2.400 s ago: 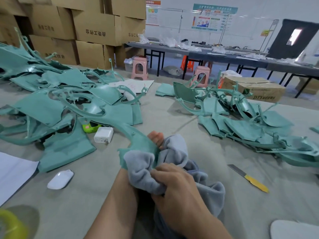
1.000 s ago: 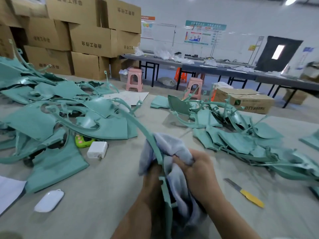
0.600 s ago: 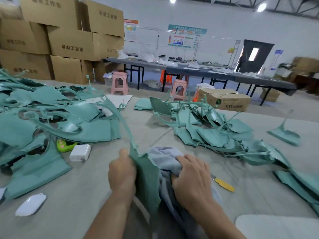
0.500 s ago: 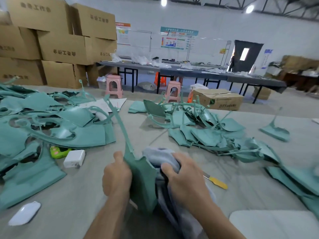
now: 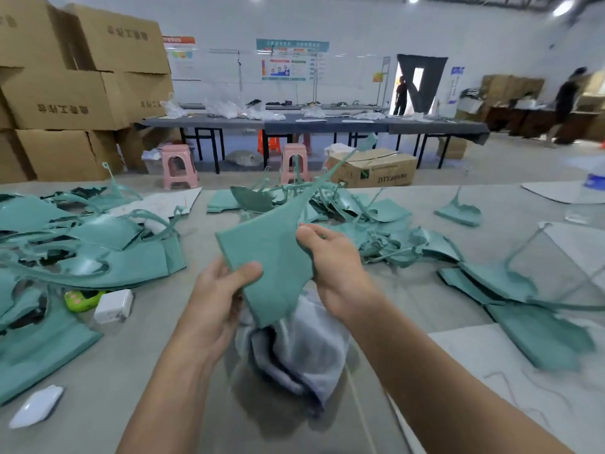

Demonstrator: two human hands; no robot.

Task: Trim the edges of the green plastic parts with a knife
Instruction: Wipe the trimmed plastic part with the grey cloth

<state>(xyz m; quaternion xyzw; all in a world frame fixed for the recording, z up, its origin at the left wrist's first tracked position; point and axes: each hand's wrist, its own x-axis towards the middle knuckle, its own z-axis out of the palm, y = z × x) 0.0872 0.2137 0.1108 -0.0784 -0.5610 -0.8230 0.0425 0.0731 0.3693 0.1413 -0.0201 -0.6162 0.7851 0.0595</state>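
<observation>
Head view: I hold a green plastic part (image 5: 275,257) up over the surface (image 5: 409,283); my left hand (image 5: 219,290) pinches its lower edge, my right hand (image 5: 330,257) curls round its right side. It looks light, thin and springy, so I judge the broad flat end the safest hold. The box (image 5: 373,172) behind reads "DTY".

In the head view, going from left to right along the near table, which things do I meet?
White oval mouse → lime-green toy → white square charger → left hand → held green plastic part → right hand.
</observation>
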